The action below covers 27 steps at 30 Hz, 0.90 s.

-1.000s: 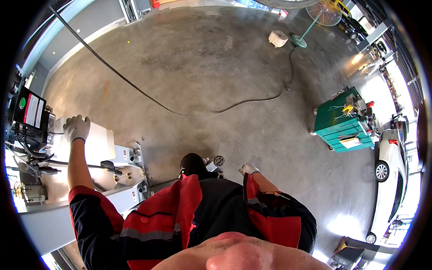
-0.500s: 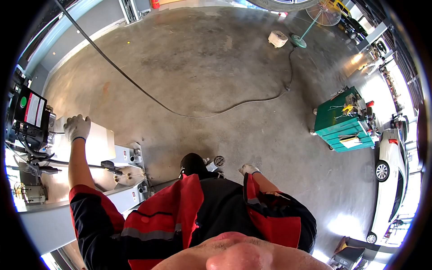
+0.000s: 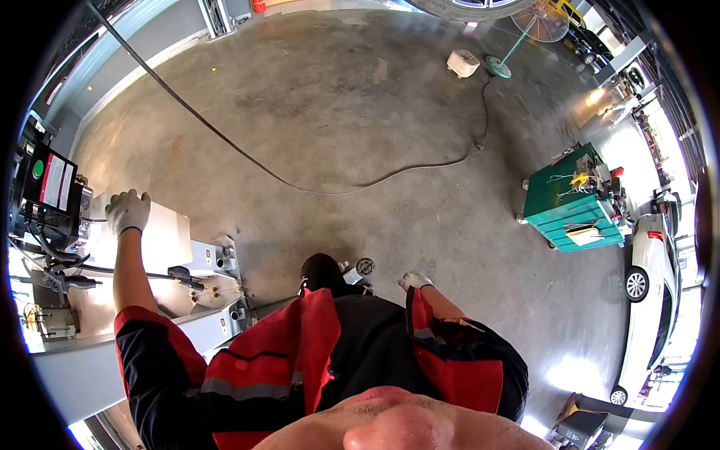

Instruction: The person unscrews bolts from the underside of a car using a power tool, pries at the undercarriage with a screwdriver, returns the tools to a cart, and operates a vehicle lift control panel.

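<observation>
My left hand (image 3: 127, 213), in a pale knitted glove, rests at the top left edge of a light-coloured cabinet (image 3: 171, 236), its fingers bent over something I cannot make out. Just left of it stands a black control box (image 3: 51, 180) with a green round button and a red and white label. Cables run below the hand. My right hand (image 3: 413, 281), gloved as well, hangs low beside my body above the floor; its fingers are curled and small in view, and what they hold, if anything, is hidden.
A black cable (image 3: 247, 156) crosses the floor to a green fan (image 3: 498, 67). Near it sits a whitish block (image 3: 463, 64). To the right stand a green tool cart (image 3: 566, 201) and a white car (image 3: 651, 300). A wheel (image 3: 480, 7) shows at the top.
The wheel at the top has come lower and further into view. The upper left end of the black cable has shifted slightly right. My hands have hardly moved.
</observation>
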{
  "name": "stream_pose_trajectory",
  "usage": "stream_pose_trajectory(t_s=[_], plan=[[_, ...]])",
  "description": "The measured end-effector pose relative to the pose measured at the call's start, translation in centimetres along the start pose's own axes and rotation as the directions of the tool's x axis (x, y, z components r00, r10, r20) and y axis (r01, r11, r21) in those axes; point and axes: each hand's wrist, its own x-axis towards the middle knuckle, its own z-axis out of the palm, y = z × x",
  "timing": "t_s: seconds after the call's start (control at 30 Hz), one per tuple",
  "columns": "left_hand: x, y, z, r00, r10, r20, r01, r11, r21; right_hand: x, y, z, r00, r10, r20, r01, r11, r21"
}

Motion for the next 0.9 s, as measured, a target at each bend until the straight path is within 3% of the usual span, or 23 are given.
stream_pose_trajectory(t_s=[0.4,0.5,0.6,0.9], plan=[[-0.1,0.1,-0.1,1.000,-0.008,0.004,0.008,1.000,0.013,-0.7,-0.6,-0.9,1.000,-0.003,0.029,0.003,1.000,-0.004],[-0.2,0.1,-0.1,1.000,-0.013,0.013,0.013,1.000,0.015,-1.0,-1.1,-1.2,0.997,0.078,0.015,-0.079,0.995,0.063],[-0.1,0.1,-0.1,1.000,-0.012,0.019,0.011,1.000,0.009,0.2,-0.1,-0.3,0.999,0.002,0.039,0.000,0.999,-0.032],[-0.1,0.1,-0.2,0.999,-0.013,0.030,0.013,1.000,0.010,1.3,0.8,0.3,0.998,0.008,0.070,-0.006,1.000,-0.031]])
